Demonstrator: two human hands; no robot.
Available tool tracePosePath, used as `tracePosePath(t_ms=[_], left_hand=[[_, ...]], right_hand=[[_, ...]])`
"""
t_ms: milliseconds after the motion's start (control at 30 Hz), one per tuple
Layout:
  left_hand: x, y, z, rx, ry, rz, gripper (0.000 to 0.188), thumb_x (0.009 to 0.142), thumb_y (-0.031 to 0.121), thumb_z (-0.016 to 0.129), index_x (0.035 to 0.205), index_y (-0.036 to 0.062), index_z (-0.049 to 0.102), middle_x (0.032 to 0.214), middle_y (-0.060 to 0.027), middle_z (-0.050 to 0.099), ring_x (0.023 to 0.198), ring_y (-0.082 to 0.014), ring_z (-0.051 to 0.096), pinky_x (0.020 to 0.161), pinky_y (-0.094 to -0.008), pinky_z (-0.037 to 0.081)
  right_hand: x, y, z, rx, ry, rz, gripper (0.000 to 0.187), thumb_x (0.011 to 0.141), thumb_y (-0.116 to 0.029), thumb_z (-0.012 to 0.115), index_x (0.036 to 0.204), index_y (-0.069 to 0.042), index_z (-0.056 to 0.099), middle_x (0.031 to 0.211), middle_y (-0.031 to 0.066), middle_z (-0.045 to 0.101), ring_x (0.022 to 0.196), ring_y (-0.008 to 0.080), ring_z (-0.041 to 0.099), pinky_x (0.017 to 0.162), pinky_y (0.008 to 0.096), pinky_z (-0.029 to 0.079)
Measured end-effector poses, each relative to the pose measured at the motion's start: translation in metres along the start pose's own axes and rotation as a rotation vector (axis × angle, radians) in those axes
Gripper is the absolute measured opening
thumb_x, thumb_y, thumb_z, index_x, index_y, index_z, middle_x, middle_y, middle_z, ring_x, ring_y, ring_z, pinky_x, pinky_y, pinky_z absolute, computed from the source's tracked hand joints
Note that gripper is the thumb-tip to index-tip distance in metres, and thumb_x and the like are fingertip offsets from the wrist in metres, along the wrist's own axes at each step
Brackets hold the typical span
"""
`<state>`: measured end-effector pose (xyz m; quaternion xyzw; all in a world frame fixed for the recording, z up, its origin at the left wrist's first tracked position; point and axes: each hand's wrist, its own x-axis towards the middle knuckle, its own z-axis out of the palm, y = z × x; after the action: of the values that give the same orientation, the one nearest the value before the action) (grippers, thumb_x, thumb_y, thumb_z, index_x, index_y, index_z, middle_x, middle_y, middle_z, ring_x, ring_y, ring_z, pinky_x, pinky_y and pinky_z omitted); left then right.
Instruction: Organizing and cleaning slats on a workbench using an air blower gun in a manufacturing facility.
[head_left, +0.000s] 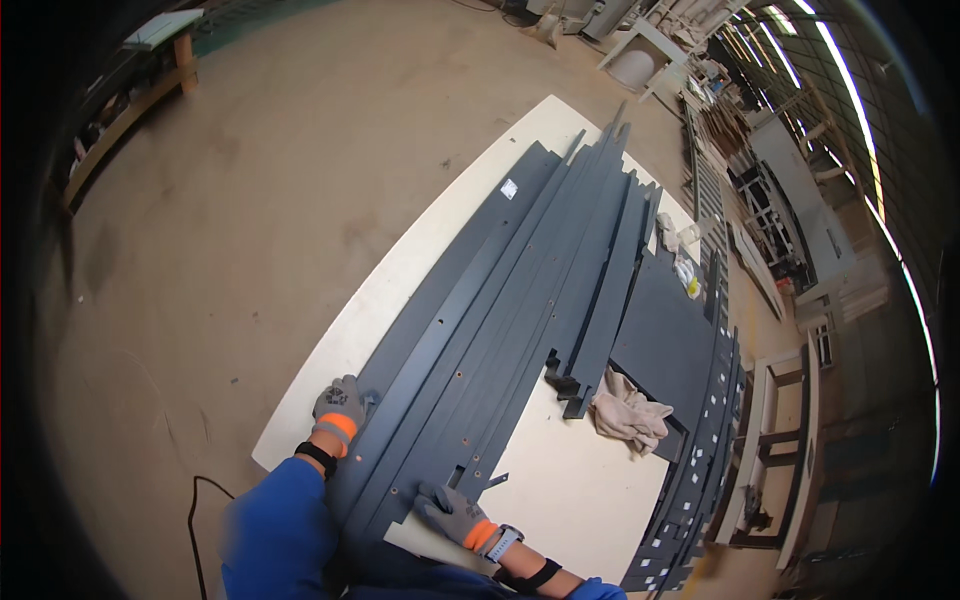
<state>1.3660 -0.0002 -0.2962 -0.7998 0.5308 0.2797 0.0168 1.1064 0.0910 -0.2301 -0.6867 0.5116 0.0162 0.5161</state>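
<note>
Long dark grey panels (pixel 470 330) with small holes along them lie side by side on a cream-coloured board. My left hand (pixel 338 402), in a grey glove with an orange cuff, is closed at the left edge of the outermost panel; its fingertips are partly hidden. Near the panels' close end, my right hand (pixel 450 512), gloved alike, lies with fingers stretched over the surface, beside a dark slot. A small dark strip (pixel 497 481) juts out just beyond that hand. One panel carries a white label (pixel 509 189).
A crumpled pale cloth (pixel 630 412) lies on the cream board (pixel 575 475), right of the panels. Farther right are stacked dark panels (pixel 700 440) with white labels and a wooden frame (pixel 775 440). A black cable (pixel 192 520) runs along the floor at left.
</note>
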Motion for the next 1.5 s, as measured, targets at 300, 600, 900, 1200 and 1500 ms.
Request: tracePosePath(t_ms=[300,600,900,1200,1500], left_hand=[[0.017,-0.016,0.008,-0.126,0.205,-0.038,0.041,0.082,0.036,0.061,0.109,0.0069,0.049,0.105,-0.0170,0.056,0.100,-0.0341,0.058,0.082,-0.0433,0.048],[0.033,-0.025,-0.042,-0.112,0.124,0.116,0.041,0.084,0.045,0.055,0.099,0.0071,0.056,0.105,-0.0165,0.057,0.094,-0.0344,0.059,0.082,-0.0427,0.048],[0.008,-0.031,-0.037,-0.216,0.068,0.089,0.048,0.082,0.043,0.059,0.109,0.0042,0.050,0.108,-0.0215,0.053,0.100,-0.0381,0.054,0.084,-0.0443,0.045],[-0.049,-0.067,0.007,-0.317,0.271,0.075,0.049,0.077,0.020,0.066,0.119,0.0037,0.046,0.104,-0.0187,0.051,0.098,-0.0357,0.052,0.082,-0.0443,0.044],[-0.050,-0.066,0.006,-0.287,0.321,0.079,0.041,0.078,0.015,0.061,0.115,0.0030,0.047,0.099,-0.0200,0.052,0.092,-0.0384,0.053,0.077,-0.0458,0.045]], right_hand=[[0.052,-0.060,-0.038,-0.130,0.072,-0.235,0.047,0.087,-0.039,0.055,0.114,-0.002,0.052,0.107,0.0206,0.060,0.098,0.0356,0.058,0.085,0.0380,0.046],[0.100,-0.077,-0.029,-0.479,0.203,-0.339,0.058,0.083,-0.039,0.058,0.126,-0.002,0.045,0.124,0.0186,0.051,0.117,0.0335,0.047,0.098,0.0395,0.038],[0.169,-0.065,0.001,-1.107,-0.114,-0.560,0.071,0.080,-0.051,0.053,0.132,-0.004,0.042,0.136,0.0153,0.043,0.133,0.0329,0.032,0.111,0.0488,0.018],[0.192,-0.087,0.002,-1.206,-0.378,-0.486,0.049,0.086,-0.052,0.046,0.108,-0.011,0.061,0.108,0.0075,0.059,0.108,0.0254,0.052,0.105,0.0445,0.028],[0.163,-0.106,-0.036,-1.192,-0.329,-0.625,0.042,0.078,-0.050,0.059,0.099,-0.014,0.064,0.106,0.0090,0.058,0.109,0.0267,0.050,0.109,0.0465,0.023]])
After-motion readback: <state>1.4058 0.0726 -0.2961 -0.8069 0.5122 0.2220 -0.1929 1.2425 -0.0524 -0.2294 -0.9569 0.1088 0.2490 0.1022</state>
